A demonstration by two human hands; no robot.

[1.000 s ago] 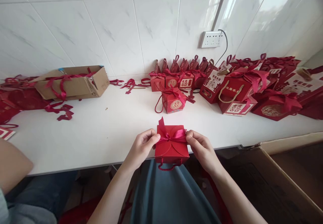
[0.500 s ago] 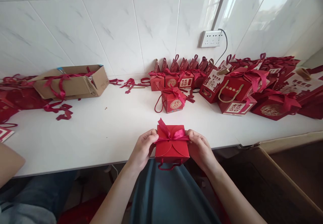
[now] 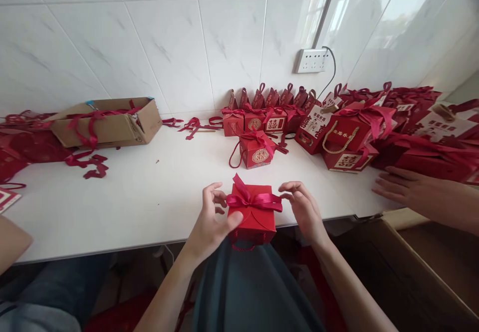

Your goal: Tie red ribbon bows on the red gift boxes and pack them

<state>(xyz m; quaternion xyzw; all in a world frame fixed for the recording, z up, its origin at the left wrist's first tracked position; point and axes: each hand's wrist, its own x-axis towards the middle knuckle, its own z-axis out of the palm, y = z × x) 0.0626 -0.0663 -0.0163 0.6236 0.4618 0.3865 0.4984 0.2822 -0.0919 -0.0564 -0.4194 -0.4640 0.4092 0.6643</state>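
Observation:
A red gift box (image 3: 254, 220) with a pink ribbon bow (image 3: 252, 201) on its top is at the table's front edge, between my hands. My left hand (image 3: 213, 222) has its fingers spread at the box's left side, the thumb over its left front part. On the right, my right hand (image 3: 304, 210) is open, its bent fingertips close to the bow's right loop. Whether those fingertips touch the ribbon I cannot tell. Dark red cord handles hang at the box's front.
Behind stands another bowed box (image 3: 256, 150). Several red boxes (image 3: 348, 160) crowd the right, where another person's hand (image 3: 407, 190) reaches in. A cardboard box (image 3: 108, 130) with ribbons stands left on the white table (image 3: 130, 197). An open carton (image 3: 419, 262) is lower right.
Both my hands have let go of the ribbon ends and opened. The bow's loops now show more fully. Another person's hand has come in from the right.

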